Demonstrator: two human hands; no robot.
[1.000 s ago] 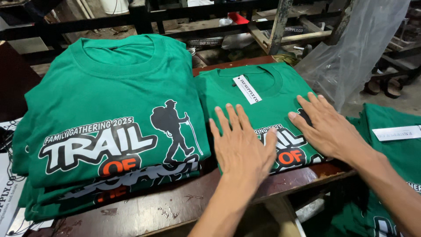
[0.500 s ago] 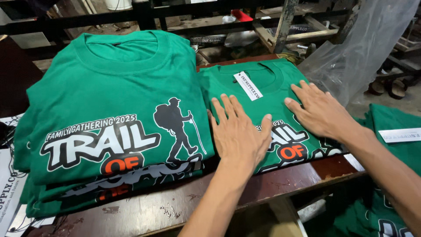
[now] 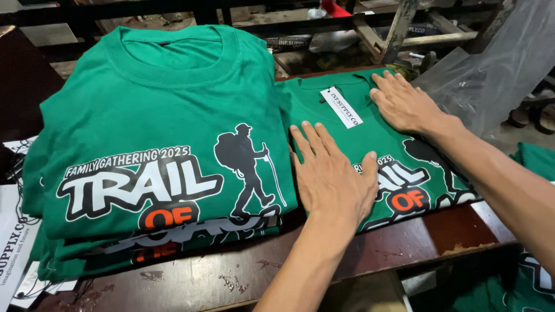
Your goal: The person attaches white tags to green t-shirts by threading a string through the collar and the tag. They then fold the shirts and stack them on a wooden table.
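Observation:
A folded green T-shirt (image 3: pixel 370 136) with a hiker print and a white paper tag (image 3: pixel 341 107) lies on the dark wooden table (image 3: pixel 231 277). My left hand (image 3: pixel 332 173) rests flat on its left half, fingers spread. My right hand (image 3: pixel 404 104) presses flat on its upper right part near the collar. To the left stands a stack of folded green T-shirts (image 3: pixel 156 150) with the same print, touching the single shirt's edge.
A clear plastic bag (image 3: pixel 497 63) hangs at the right. More green shirts (image 3: pixel 532 162) lie lower right. Wooden and metal frames (image 3: pixel 399 29) run along the back. White printed paper (image 3: pixel 11 242) sits at the left edge.
Both hands have slid up the shirt, away from me: the right hand from the print to the collar area, the left hand further onto the left half. The view has moved closer.

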